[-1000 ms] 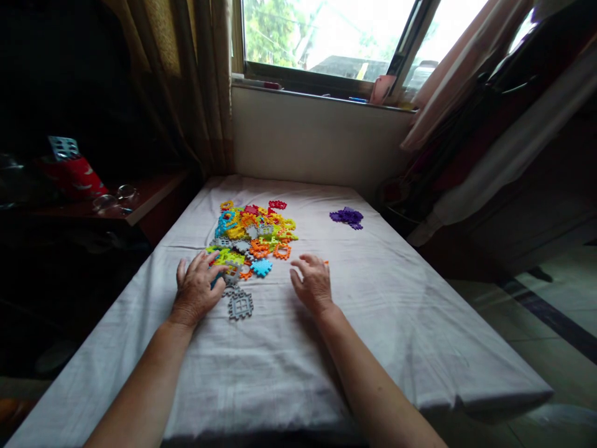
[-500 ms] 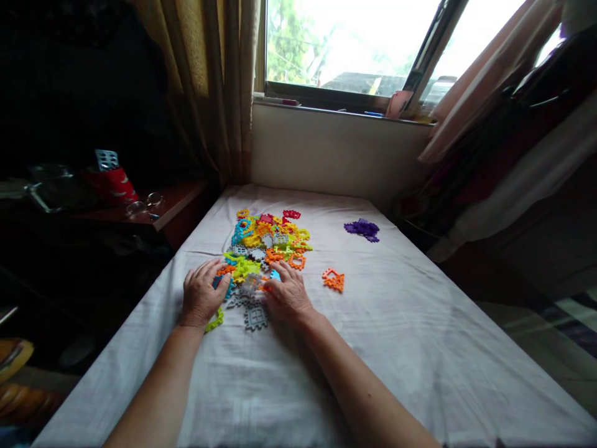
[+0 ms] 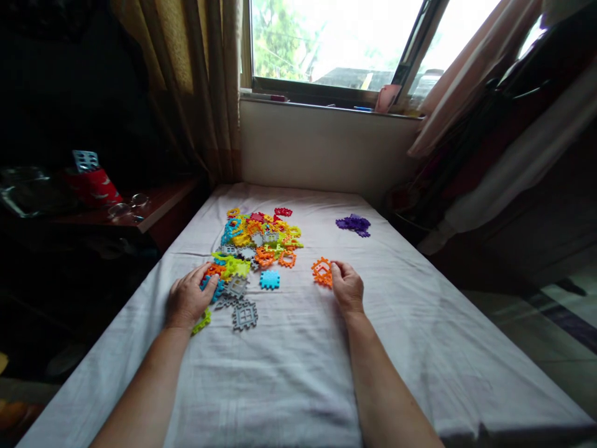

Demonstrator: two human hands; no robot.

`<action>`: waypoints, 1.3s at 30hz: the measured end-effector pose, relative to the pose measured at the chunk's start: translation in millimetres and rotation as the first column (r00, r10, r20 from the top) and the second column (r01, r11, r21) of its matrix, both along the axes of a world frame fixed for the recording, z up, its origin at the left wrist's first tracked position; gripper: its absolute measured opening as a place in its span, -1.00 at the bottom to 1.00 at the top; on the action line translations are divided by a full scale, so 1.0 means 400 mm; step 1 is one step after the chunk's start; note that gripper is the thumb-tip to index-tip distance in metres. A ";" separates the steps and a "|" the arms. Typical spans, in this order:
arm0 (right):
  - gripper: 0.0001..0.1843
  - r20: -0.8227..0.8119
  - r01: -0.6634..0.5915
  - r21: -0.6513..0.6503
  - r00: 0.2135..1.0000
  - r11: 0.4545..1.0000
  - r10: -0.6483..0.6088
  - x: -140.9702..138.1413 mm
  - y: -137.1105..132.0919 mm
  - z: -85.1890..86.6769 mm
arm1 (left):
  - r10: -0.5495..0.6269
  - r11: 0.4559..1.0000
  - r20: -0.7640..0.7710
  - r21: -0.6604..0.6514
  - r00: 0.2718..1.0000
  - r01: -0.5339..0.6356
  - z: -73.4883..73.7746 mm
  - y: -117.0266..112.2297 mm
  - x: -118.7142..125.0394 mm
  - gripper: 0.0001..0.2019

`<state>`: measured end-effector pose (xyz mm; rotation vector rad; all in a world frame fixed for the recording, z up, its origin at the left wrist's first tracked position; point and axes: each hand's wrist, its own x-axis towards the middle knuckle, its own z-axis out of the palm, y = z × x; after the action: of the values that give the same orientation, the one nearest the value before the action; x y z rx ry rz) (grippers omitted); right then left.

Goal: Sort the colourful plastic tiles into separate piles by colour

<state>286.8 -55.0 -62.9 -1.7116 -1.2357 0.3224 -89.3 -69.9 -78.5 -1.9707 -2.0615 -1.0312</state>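
A mixed heap of notched plastic building pieces [image 3: 242,235] lies on the sheet in yellow, orange, lime, blue, red and grey. My left hand [image 3: 190,297] rests at the heap's near left edge, thumb apart from the fingers, touching blue and orange pieces. To the right of the heap, my right hand [image 3: 347,287] pinches the edge of an orange building piece [image 3: 321,272], low over or on the sheet. Other orange pieces may lie under it; I cannot tell. Between the hands are a light blue square piece [image 3: 269,280] and a grey window-patterned piece [image 3: 245,315].
A small group of purple pieces [image 3: 353,224] sits at the far right of the sheet-covered surface [image 3: 298,373]. On the left stands a wooden table [image 3: 158,208] with a red container [image 3: 96,186] and glasses [image 3: 128,208]. Hanging clothes [image 3: 489,168] line the right side.
My right hand has moved right from the heap to the separate orange pieces, with an orange piece in its fingers. The light blue square is now uncovered. My left hand stays at the heap.
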 end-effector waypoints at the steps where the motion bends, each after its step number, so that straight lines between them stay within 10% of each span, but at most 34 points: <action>1: -0.61 0.018 0.040 -0.026 0.999 0.999 -0.040 0.023 0.003 -0.004 | -0.008 1.000 0.013 -0.016 1.000 0.009 -0.004 0.003 -0.002 -0.57; 6: -0.62 0.158 0.110 -0.163 0.984 0.980 -0.084 0.066 0.011 -0.022 | -0.098 0.995 0.086 0.005 0.991 0.098 -0.004 0.008 -0.004 -0.58; 21: -0.69 0.245 0.099 -0.054 0.966 0.994 -0.083 0.047 0.003 -0.066 | -0.010 0.996 0.087 -0.088 0.996 0.018 0.016 -0.003 0.004 -0.66; 29: -0.67 0.288 0.061 0.113 0.953 0.992 -0.091 0.016 -0.013 -0.030 | -0.127 0.981 0.154 0.169 0.980 0.100 0.067 -0.033 0.052 -0.55; 34: -0.64 0.319 -0.221 0.126 0.932 0.967 0.172 -0.091 -0.052 0.010 | -0.350 0.915 -0.030 0.203 0.936 0.349 0.065 -0.053 0.162 -0.51; 39: -0.65 0.242 -0.551 0.059 0.817 0.832 0.524 -0.196 -0.086 0.012 | -0.464 0.878 -0.046 0.110 0.884 0.466 0.054 -0.061 0.242 -0.48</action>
<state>208.3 -89.3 -58.1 -1.2798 -1.8661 0.3867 7.5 -94.4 -56.7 -2.4623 -1.4972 -1.1700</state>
